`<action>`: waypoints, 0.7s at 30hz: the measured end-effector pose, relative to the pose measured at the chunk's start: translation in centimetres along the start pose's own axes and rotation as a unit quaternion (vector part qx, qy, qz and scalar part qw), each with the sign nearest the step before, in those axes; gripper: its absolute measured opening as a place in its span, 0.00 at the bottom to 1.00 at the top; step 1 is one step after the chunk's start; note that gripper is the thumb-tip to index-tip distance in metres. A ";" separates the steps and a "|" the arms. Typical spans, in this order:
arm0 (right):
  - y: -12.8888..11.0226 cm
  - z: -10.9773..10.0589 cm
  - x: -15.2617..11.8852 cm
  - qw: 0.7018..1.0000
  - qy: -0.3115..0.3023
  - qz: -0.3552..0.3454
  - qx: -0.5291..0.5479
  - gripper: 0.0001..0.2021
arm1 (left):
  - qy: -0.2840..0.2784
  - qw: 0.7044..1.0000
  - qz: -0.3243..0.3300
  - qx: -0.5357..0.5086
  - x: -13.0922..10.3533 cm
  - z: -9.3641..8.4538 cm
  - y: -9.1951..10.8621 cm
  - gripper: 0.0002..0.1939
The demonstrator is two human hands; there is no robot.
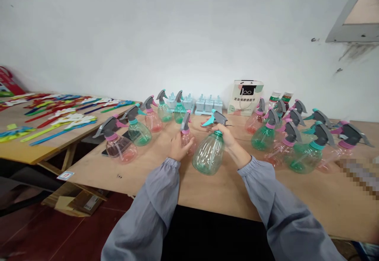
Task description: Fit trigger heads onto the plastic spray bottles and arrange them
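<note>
In the middle of the table, my left hand is closed around a pink spray bottle with a grey and pink trigger head. My right hand grips a green spray bottle at its neck, just under the grey and turquoise spray head. That green bottle is slightly tilted, its base toward me. The fingers behind its neck are partly hidden. Both bottles are see-through and stand side by side, a small distance apart.
Several spray bottles stand at left, including a pink one, and several at right, including a green one. Behind are light-blue popsicle molds and a paper bag. Colourful plastic pieces cover the left table. A pixelated patch lies far right.
</note>
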State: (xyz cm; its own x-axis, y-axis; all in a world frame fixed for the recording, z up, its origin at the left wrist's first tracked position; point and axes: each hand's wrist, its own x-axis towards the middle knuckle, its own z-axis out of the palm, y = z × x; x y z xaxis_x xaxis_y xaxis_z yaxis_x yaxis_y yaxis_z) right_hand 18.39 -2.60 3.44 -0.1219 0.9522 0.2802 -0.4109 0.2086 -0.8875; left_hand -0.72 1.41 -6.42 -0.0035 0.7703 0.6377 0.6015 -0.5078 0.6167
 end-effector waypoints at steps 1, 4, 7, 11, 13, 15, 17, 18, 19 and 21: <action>0.1 0.2 -0.1 1.000 -0.002 -0.009 -0.006 0.16 | -0.001 1.000 -0.001 -0.002 0.0 0.0 0.0 0.25; 0.2 0.5 -0.3 0.999 0.006 -0.028 -0.026 0.18 | 0.000 1.000 -0.005 -0.001 0.0 0.0 0.0 0.25; 0.4 0.5 -0.5 0.999 0.017 -0.027 -0.038 0.19 | -0.001 1.000 0.001 0.003 0.0 0.0 0.0 0.25; 0.6 0.3 -0.5 0.997 0.034 -0.037 -0.051 0.19 | 0.007 1.000 0.012 0.006 -0.1 0.0 0.1 0.23; 0.6 0.2 -0.4 0.998 0.030 -0.036 -0.043 0.20 | 0.010 1.000 0.009 0.007 -0.1 0.0 0.1 0.23; 0.5 0.1 -0.2 0.999 0.025 -0.024 -0.024 0.20 | 0.004 1.000 0.002 0.005 -0.1 0.0 0.1 0.22; 0.3 0.1 -0.2 1.000 0.022 -0.008 -0.007 0.21 | -0.001 1.000 -0.005 0.005 -0.1 -0.1 0.0 0.22; 0.2 0.1 -0.1 1.000 0.020 -0.003 -0.001 0.21 | -0.003 1.000 -0.008 0.005 -0.1 -0.1 0.1 0.22; 0.1 0.2 -0.2 1.000 0.018 -0.001 0.003 0.21 | -0.005 1.000 -0.010 0.005 -0.1 -0.1 0.1 0.22; -0.1 0.4 -0.2 1.000 0.015 0.000 0.005 0.20 | -0.008 1.000 -0.011 0.003 -0.1 -0.2 0.2 0.23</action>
State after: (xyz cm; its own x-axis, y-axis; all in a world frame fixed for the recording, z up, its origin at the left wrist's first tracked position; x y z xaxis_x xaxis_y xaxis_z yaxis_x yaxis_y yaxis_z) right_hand 18.13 -2.92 3.59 -0.0950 0.9585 0.2689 -0.4203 0.2063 -0.8836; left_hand -0.76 1.16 -6.31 -0.0052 0.7873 0.6165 0.6069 -0.4875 0.6277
